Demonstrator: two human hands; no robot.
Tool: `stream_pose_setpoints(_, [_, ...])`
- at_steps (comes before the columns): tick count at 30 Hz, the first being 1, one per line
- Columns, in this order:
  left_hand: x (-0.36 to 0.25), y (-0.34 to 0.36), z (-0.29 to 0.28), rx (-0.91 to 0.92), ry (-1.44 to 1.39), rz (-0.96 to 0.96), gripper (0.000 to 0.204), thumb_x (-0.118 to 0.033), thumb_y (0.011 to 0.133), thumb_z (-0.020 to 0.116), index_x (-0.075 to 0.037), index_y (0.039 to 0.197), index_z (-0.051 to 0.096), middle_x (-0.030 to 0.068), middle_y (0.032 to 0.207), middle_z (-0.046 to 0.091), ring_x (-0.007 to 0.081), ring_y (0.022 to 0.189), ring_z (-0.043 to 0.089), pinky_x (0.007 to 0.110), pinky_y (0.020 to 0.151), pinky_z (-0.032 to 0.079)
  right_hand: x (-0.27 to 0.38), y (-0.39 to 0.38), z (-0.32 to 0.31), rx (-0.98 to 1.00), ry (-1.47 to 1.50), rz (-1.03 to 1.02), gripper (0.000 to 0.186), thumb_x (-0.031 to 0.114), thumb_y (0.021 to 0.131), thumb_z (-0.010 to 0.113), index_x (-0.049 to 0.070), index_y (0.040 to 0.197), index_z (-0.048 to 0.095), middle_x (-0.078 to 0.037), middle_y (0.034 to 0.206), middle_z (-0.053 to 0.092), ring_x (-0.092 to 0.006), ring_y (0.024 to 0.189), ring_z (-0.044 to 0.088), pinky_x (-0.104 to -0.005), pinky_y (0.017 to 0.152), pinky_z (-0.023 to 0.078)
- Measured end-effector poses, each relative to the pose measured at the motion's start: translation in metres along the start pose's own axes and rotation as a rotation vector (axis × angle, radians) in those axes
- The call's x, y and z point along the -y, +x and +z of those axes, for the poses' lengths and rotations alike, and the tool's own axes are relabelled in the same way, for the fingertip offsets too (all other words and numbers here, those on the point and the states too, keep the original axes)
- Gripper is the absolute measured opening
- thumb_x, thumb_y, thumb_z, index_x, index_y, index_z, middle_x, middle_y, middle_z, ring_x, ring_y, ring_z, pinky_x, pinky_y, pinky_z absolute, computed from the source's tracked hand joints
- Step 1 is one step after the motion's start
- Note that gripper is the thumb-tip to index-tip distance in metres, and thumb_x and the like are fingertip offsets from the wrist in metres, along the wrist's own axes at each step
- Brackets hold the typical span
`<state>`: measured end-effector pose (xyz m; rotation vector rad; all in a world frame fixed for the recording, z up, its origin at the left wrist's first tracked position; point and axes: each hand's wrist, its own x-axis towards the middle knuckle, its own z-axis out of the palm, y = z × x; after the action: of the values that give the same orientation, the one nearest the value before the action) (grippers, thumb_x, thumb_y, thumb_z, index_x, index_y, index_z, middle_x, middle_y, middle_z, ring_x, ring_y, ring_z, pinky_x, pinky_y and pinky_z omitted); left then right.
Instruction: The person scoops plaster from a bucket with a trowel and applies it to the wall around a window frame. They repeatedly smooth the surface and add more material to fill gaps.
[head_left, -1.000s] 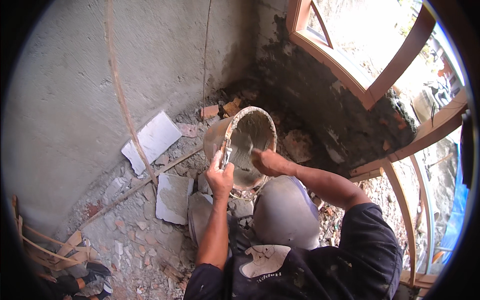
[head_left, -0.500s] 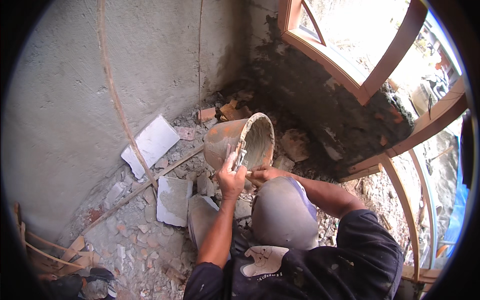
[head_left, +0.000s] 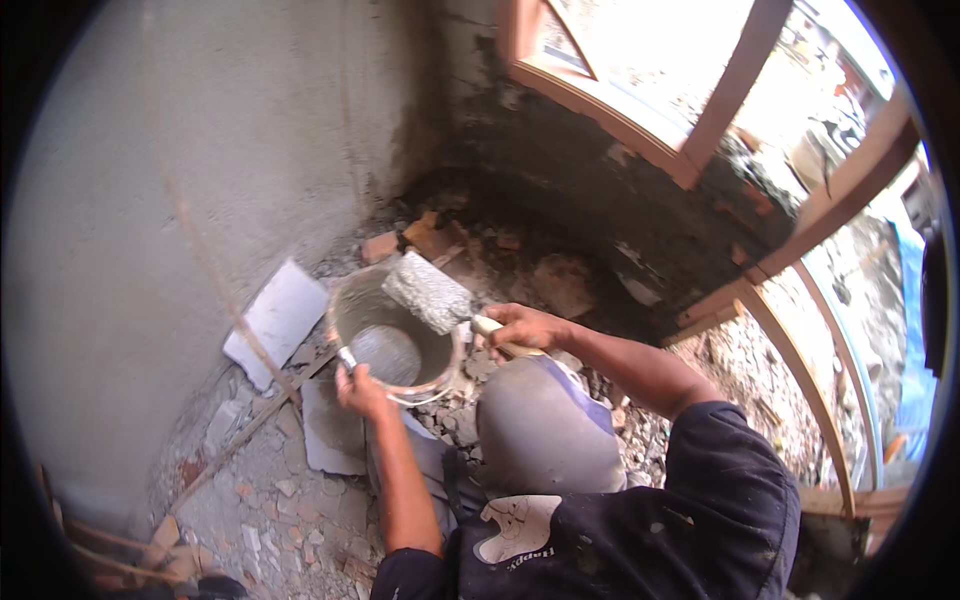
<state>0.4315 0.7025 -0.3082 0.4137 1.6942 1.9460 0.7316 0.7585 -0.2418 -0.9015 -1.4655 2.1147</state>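
Observation:
My left hand (head_left: 364, 392) is closed on the near-left rim of a mortar-stained bucket (head_left: 452, 378), which stands with its mouth facing up towards me. A round pale bottom shows inside, with grey mortar smeared on the walls. My right hand (head_left: 522, 330) grips the light handle of a trowel (head_left: 428, 292). Its broad rectangular blade is coated in lumpy grey mortar and reaches over the bucket's far-right rim. The bucket's thin white bail hangs along its near side. My grey-trousered knee (head_left: 545, 425) rises just below my right hand.
Broken masonry and rubble (head_left: 290, 520) cover the ground. White slabs (head_left: 278, 315) and a thin wooden stick (head_left: 235, 320) lie by the plastered wall (head_left: 230, 130). A dark, wet-looking low wall (head_left: 590, 220) carries a wooden window frame (head_left: 690, 165). Curved wooden pieces (head_left: 810, 390) stand at right.
The bucket has swung from tipped sideways to upright and shifted left. My left hand moved left with it. The trowel's mortar-covered blade has come into sight in my right hand.

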Motion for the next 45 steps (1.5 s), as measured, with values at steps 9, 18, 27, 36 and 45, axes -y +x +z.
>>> stream_pose_setpoints(9, [0.004, 0.053, -0.065, -0.102, 0.074, -0.011, 0.055, -0.009, 0.077, 0.061, 0.014, 0.127, 0.054, 0.0244, 0.114, 0.062, 0.0331, 0.098, 0.062, 0.043, 0.087, 0.051, -0.083, -0.070, -0.016, -0.251, -0.809, 0.168, 0.036, 0.026, 0.086, 0.064, -0.001, 0.109, 0.058, -0.026, 0.097, 0.068, -0.0456, 0.095, 0.065, -0.0502, 0.080, 0.050])
stream_pose_setpoints(18, [0.009, 0.061, -0.077, -0.088, 0.191, 0.003, 0.054, -0.008, 0.075, 0.058, 0.015, 0.123, 0.056, 0.0241, 0.114, 0.061, 0.0323, 0.100, 0.061, 0.043, 0.088, 0.050, -0.164, -0.141, -0.067, -0.134, -0.142, 0.450, 0.033, 0.023, 0.088, 0.060, 0.002, 0.113, 0.066, -0.014, 0.087, 0.071, -0.0249, 0.074, 0.067, -0.0388, 0.067, 0.054])
stream_pose_setpoints(27, [0.000, 0.039, -0.063, 0.013, 0.148, -0.067, 0.052, -0.006, 0.075, 0.055, 0.013, 0.124, 0.058, 0.0234, 0.117, 0.062, 0.0317, 0.100, 0.063, 0.041, 0.090, 0.051, -0.218, -0.227, -0.003, -0.771, 0.335, 0.334, 0.039, 0.034, 0.096, 0.050, -0.002, 0.092, 0.064, -0.009, 0.073, 0.059, -0.0177, 0.059, 0.059, -0.0341, 0.054, 0.050])
stream_pose_setpoints(36, [0.009, 0.039, -0.063, 0.151, 0.129, 0.051, 0.045, 0.004, 0.074, 0.056, 0.009, 0.118, 0.063, 0.0126, 0.102, 0.067, 0.0214, 0.090, 0.065, 0.034, 0.085, 0.052, -0.130, -0.105, -0.013, -0.788, -0.563, 0.289, 0.054, 0.028, 0.080, 0.075, 0.004, 0.122, 0.050, -0.022, 0.097, 0.069, -0.0353, 0.091, 0.068, -0.0437, 0.082, 0.052])
stream_pose_setpoints(45, [-0.120, -0.009, -0.044, 0.020, 0.175, -0.108, 0.040, -0.006, 0.078, 0.062, 0.002, 0.116, 0.068, 0.0043, 0.093, 0.070, 0.0110, 0.084, 0.063, 0.028, 0.077, 0.050, 0.091, 0.010, 0.039, -0.258, -1.014, -0.194, 0.036, 0.015, 0.084, 0.068, -0.001, 0.113, 0.052, -0.025, 0.095, 0.062, -0.0438, 0.082, 0.064, -0.0477, 0.076, 0.052])
